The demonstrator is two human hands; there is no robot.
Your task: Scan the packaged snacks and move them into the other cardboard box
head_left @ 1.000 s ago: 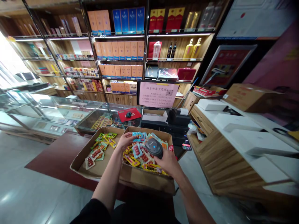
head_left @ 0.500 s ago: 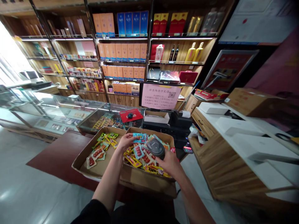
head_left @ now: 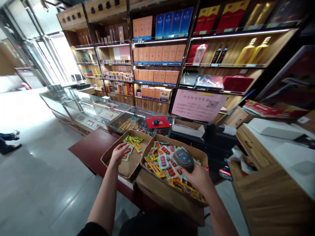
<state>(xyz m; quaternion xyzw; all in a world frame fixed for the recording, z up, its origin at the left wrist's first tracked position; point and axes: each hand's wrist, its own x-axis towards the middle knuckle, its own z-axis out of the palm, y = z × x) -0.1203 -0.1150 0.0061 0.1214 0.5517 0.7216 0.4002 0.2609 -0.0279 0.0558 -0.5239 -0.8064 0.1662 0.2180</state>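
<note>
Two cardboard trays stand side by side. The left tray holds a few green, yellow and orange snack packets. The right tray is heaped with many packets, some yellow, some with red pieces in clear wrap. Over the left tray is my left hand, its fingers curled close above the packets there; whether a packet is between them is hard to tell. My right hand grips a dark grey handheld scanner with a small blue light, over the right tray's packets.
A dark red table lies under the trays. Behind are a glass counter with a red sheet, a monitor with a pink sign and stocked shelves. A phone is at the right. A person's legs show far left.
My left hand has moved from the right tray to the left one, and the blue packet it held there is no longer seen in it. The view has turned left.
</note>
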